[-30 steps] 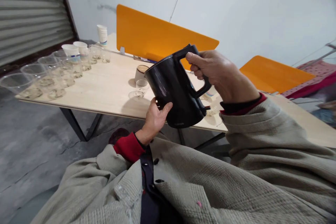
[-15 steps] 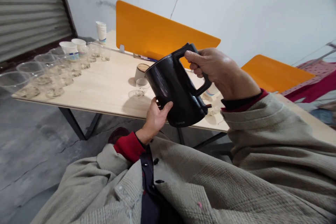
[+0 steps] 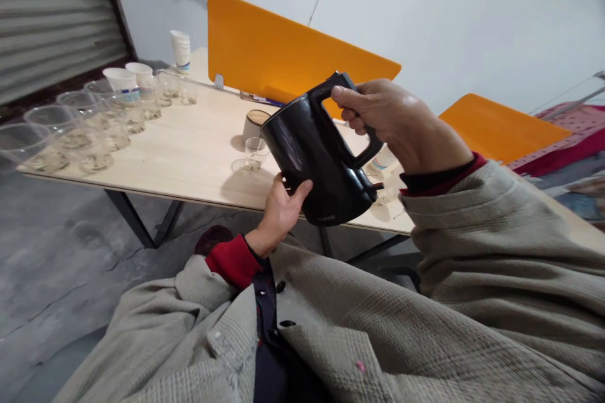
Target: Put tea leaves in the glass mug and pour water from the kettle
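A black electric kettle (image 3: 316, 160) is tilted to the left, raised above the table's front edge. My right hand (image 3: 385, 113) is closed round its handle, thumb on top. Low on the kettle's left side, my left hand (image 3: 282, 204) braces the body; its thumb lies on the front and the other fingers are partly hidden behind. Just under the kettle's lip stands a clear plastic cup (image 3: 256, 152) with dark bits at its bottom. Whether water is running into it, I cannot tell. A grey cup-like container with a wood-coloured top (image 3: 255, 123) stands behind it.
Several clear cups (image 3: 97, 154) with bits in them line the table's (image 3: 189, 157) left end. White paper cups (image 3: 121, 82) stand among them, with a paper cup stack (image 3: 180, 50) farther back. An orange divider (image 3: 293, 44) rises behind. Another paper cup (image 3: 382, 158) is partly hidden behind the kettle.
The view has shifted slightly, so the table and divider sit a little higher in the picture. Both hands keep their hold, and the kettle's tilt looks about the same.
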The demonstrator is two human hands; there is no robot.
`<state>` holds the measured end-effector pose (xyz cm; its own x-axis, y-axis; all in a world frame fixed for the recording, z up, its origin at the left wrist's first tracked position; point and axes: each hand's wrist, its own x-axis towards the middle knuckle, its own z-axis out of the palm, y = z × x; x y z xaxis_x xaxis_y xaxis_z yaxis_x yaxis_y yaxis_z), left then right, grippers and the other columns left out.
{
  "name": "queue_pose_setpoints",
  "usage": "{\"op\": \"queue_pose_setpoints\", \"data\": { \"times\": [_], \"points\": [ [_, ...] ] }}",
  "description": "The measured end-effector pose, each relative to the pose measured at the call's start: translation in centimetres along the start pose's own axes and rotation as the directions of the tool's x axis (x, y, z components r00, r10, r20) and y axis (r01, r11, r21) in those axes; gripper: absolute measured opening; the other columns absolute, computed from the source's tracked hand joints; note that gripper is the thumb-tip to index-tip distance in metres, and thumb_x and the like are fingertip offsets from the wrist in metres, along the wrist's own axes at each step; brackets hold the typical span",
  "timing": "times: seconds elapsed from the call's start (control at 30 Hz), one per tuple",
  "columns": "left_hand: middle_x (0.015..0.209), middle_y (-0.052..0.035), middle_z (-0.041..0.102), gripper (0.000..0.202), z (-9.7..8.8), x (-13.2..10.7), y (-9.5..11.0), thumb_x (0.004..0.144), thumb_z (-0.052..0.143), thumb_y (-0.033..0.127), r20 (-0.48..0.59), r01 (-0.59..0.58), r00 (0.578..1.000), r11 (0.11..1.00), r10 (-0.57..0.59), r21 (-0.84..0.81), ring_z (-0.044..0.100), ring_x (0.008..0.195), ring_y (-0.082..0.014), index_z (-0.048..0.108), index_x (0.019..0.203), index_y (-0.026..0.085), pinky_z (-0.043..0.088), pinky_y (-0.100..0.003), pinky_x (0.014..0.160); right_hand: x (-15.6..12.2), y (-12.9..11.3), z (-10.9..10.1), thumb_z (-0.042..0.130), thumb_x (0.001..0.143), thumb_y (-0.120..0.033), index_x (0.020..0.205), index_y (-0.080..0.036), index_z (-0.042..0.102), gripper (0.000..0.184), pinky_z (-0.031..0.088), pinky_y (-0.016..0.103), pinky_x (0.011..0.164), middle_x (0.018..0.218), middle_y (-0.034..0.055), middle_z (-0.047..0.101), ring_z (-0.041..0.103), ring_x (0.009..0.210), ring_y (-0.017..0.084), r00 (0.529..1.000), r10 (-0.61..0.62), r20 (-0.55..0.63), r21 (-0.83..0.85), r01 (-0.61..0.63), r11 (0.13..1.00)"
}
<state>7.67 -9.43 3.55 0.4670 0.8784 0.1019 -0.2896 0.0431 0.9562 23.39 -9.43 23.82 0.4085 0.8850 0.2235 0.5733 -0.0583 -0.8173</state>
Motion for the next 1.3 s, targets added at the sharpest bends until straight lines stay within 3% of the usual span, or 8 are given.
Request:
{"op": "queue_pose_setpoints", "data": {
  "times": [0.8,1.03,1.3],
  "points": [
    [0.124,-0.0143,0.077,0.057,0.1,0.1,0.1,0.091,0.081,0.055,0.005,0.011,1.0,0.999,-0.011,-0.041,0.075,0.113,-0.0267,0.061,0.13,0.018,0.061,-0.04,0.096,-0.5,-0.8,0.2,0.086,0.091,-0.035,0.069,-0.023,0.056,0.039,0.021,0.02,0.033,0.052,-0.0045,0.05,0.037,0.04,0.005,1.0,0.023,-0.006,0.01,-0.023,1.0],
    [0.123,-0.0139,0.077,0.058,0.1,0.2,0.0,0.09,0.082,0.056,-0.014,0.015,1.0,1.0,-0.015,-0.02,0.075,0.112,-0.0266,0.062,0.129,0.019,0.062,-0.04,0.096,-0.8,-1.3,0.5,0.081,0.096,-0.036,0.064,-0.022,0.054,0.045,0.024,0.021,0.035,0.054,-0.0043,0.048,0.036,0.042,0.004,0.999,0.04,-0.02,-0.066,-0.041,0.997],
    [0.127,-0.0143,0.076,0.054,0.0,0.4,-0.2,0.092,0.079,0.053,0.02,-0.105,0.994,0.994,0.104,0.037,0.075,0.116,-0.0278,0.061,0.132,0.02,0.062,-0.043,0.1,-2.4,-1.4,0.1,0.07,0.106,-0.025,0.061,-0.019,0.055,0.048,0.023,0.017,0.034,0.051,-0.0064,0.047,0.036,0.038,0.002,0.995,0.034,-0.093,0.033,-0.031,0.999]
  ]
}}
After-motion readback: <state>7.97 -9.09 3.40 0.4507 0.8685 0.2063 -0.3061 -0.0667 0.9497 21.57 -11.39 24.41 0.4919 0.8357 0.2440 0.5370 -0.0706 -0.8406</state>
